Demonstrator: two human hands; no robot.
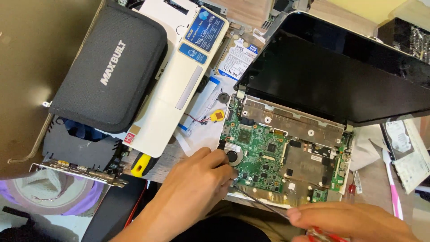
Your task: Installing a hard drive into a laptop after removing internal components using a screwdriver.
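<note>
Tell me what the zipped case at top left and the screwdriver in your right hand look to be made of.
The dark grey zipped case looks like woven fabric over a stiff shell: matte, fine weave, rounded edges. The screwdriver: thin shaft glints like bare metal; its red and clear handle in the right hand looks like glossy plastic.

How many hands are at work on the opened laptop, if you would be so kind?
2. The left hand rests on the green circuit board's near left corner by the small fan. The right hand, at the bottom right, holds a screwdriver pointed toward the board.
</note>
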